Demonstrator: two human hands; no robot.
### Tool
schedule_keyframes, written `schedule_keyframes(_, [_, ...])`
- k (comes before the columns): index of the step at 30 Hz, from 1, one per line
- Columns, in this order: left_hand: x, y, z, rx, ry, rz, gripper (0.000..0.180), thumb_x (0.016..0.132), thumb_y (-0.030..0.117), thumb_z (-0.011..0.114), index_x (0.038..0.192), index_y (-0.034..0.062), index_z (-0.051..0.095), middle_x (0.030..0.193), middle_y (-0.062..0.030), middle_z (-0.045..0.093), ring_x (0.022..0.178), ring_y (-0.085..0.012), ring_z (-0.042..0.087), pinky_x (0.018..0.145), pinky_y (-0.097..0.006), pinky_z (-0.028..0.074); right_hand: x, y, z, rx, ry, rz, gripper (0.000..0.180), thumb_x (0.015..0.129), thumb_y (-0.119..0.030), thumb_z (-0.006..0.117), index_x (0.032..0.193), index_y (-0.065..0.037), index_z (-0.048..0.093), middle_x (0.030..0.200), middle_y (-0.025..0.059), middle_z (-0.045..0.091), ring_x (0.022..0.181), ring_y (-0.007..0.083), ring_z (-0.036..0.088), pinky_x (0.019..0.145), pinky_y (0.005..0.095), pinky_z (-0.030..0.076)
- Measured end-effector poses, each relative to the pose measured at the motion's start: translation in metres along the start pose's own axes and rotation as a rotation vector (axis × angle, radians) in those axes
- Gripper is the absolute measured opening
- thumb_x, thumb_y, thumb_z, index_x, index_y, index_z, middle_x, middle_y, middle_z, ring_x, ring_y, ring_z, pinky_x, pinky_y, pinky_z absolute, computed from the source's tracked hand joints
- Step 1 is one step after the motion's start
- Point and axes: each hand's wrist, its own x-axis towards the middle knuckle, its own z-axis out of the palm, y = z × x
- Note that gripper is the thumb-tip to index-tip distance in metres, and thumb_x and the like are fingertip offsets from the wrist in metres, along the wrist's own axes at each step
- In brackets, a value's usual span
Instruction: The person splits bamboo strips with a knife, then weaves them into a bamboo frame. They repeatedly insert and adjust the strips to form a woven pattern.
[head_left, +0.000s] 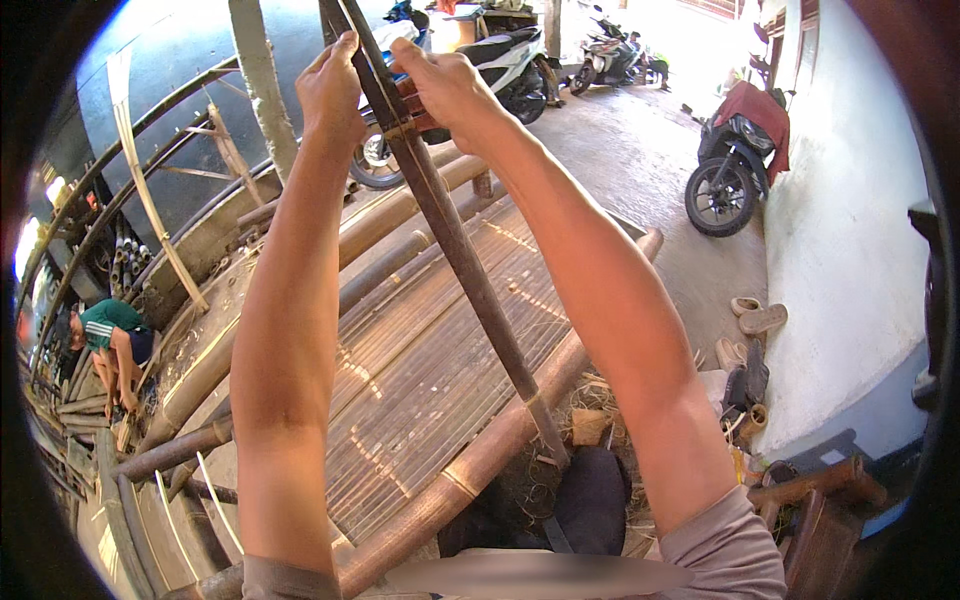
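Dark bamboo length [460, 240] slants across slatted bamboo platform [410, 400], upper part between both hands. Left hand [335, 90] at its edge, right hand [445, 88] curled beside; can't tell if fingers clamp it.

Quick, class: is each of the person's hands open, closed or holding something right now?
Left hand: closed, apparently holding the pole.
Right hand: partly curled beside the pole; whether it grips anything cannot be told.

Motorbike [722, 196] draped with red cloth [752, 112], pale sandals [763, 319] near white wall [850, 200], concrete pillar [262, 80]
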Motion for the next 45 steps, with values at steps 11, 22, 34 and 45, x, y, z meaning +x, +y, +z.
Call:
schedule_keyframes(11, [-0.002,0.016,-0.028,0.223,0.014,0.005,0.030,0.102,0.035,0.057,0.106,0.0066,0.067,0.084,-0.0026,0.064,0.071,-0.0137,0.056,0.061,-0.028,0.040,0.015,0.023,0.019,0.090,-0.140,0.084,0.045,0.098,-0.051,0.063,0.091,-0.007,0.065,0.068,-0.0004,0.055,0.054,0.0111,0.054,0.051,0.0308,0.056])
schedule_keyframes(22, [-0.032,0.061,-0.039,-0.211,-0.204,0.056,0.022,0.106,0.027,0.048,0.093,0.0103,0.053,0.063,0.0053,0.040,0.052,-0.0086,0.036,0.048,-0.025,0.030,0.024,0.030,0.057,0.455,-0.235,0.200,0.042,0.103,-0.051,0.053,0.081,-0.016,0.055,0.060,-0.0035,0.047,0.048,0.0115,0.043,0.041,0.0302,0.036])
schedule_keyframes(34, [-0.055,0.092,-0.105,-0.059,-0.327,0.204,0.018,0.102,0.015,0.047,0.090,0.0048,0.056,0.071,-0.0024,0.047,0.061,-0.0151,0.043,0.057,-0.028,0.037,-0.011,-0.025,-0.038,0.551,-0.224,0.068,0.032,0.104,-0.037,0.053,0.078,-0.018,0.049,0.060,-0.0045,0.040,0.048,0.0086,0.038,0.043,0.0247,0.034])
schedule_keyframes(45, [-0.078,0.074,-0.019,0.097,-0.067,-0.022,0.047,0.107,0.037,0.039,0.103,-0.0004,0.068,0.078,-0.0113,0.070,0.062,-0.0192,0.063,0.057,-0.032,0.049,-0.125,-0.017,-0.027,-0.516,-0.048,-0.153,0.064,0.097,-0.057,0.050,0.125,-0.001,0.064,0.105,0.0223,0.068,0.101,0.0337,0.066,0.090,0.0416,0.050])
